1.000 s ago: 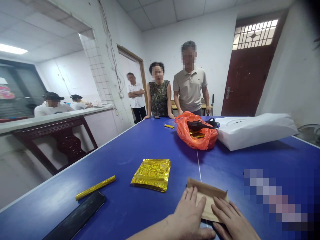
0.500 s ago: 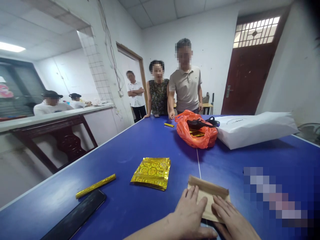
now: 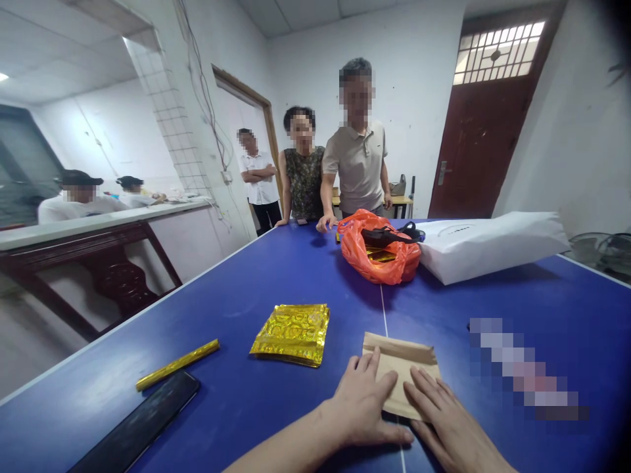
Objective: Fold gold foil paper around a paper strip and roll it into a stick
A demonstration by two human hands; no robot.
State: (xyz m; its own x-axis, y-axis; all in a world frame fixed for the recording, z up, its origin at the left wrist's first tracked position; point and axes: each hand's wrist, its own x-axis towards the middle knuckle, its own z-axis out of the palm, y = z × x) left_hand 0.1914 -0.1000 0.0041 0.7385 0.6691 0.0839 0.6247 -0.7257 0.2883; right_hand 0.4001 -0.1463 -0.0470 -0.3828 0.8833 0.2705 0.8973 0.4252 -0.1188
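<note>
A piece of brown paper (image 3: 401,347) lies on the blue table, its far edge creased into a raised fold. My left hand (image 3: 362,397) rests on its left side, fingers stretched out and thumb spread towards me. On the right part of the sheet lies my right hand (image 3: 444,414), fingers extended and flat. Neither hand grips anything. To the left of my left hand sits a stack of shiny gold packets (image 3: 290,334). Further left are a thin gold roll (image 3: 177,364) and a black phone (image 3: 140,424).
Beyond the paper stand a red plastic bag (image 3: 355,253) with gold and black things inside and a large white paper bag (image 3: 493,246). A blurred-out item (image 3: 527,371) lies at right. Two people lean at the table's far edge; another stands in the doorway.
The view has shifted slightly, moving the scene left and up. The paper lies flatter under my hands. A person's hand at the far edge has lifted and reaches over the table near the small gold roll.
</note>
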